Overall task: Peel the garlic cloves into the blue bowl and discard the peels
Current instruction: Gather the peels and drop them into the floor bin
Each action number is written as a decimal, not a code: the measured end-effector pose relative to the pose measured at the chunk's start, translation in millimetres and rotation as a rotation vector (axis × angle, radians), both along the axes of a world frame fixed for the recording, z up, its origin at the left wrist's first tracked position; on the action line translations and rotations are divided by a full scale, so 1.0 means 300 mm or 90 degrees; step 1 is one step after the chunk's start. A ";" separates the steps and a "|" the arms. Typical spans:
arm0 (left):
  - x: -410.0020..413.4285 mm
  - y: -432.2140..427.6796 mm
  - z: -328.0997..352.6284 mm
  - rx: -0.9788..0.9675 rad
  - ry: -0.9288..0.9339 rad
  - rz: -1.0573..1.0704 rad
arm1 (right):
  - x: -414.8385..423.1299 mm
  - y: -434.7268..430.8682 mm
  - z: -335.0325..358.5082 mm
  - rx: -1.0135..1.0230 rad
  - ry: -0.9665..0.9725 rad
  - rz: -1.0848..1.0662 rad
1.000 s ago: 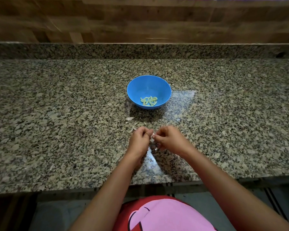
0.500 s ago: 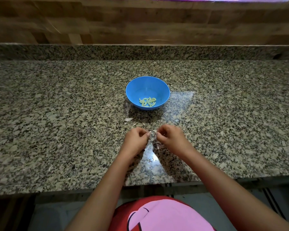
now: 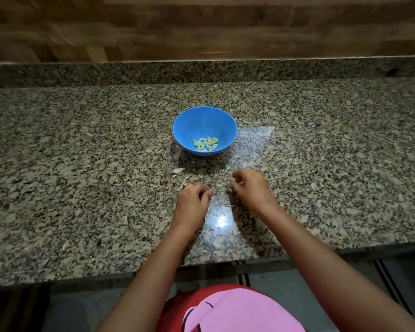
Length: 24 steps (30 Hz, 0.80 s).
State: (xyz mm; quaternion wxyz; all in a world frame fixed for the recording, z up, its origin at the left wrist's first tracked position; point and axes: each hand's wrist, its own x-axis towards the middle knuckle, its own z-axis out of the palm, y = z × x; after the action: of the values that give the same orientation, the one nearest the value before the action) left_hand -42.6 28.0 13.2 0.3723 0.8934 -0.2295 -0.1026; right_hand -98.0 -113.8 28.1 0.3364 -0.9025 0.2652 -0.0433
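speckled granite counter (image 3: 82, 188) — blue bowl (image 3: 185, 125), loose garlic peels (image 3: 178, 170) on it.

A speckled granite counter (image 3: 82, 164) spans the view from side to side. Along its back runs a low granite upstand (image 3: 130, 73), and above that a wall (image 3: 201, 27) of wood planks in mixed browns. A bright glare (image 3: 219, 221) sits on the counter near its front edge, and a paler sheen (image 3: 254, 144) lies further back. Below the edge are a grey floor (image 3: 297, 279) with dark stripes (image 3: 388, 283) and a red-and-pink shirt (image 3: 237, 312).
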 end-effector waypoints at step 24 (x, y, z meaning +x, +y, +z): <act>-0.152 0.446 0.034 -0.407 0.316 0.456 | 0.020 0.506 0.030 0.395 0.026 0.137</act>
State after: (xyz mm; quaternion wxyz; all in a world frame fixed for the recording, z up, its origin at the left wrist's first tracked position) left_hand -88.3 161.7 23.4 0.6801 0.7071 0.1642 -0.1022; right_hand -91.9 38.2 37.0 0.5923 -0.7808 0.1757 0.0936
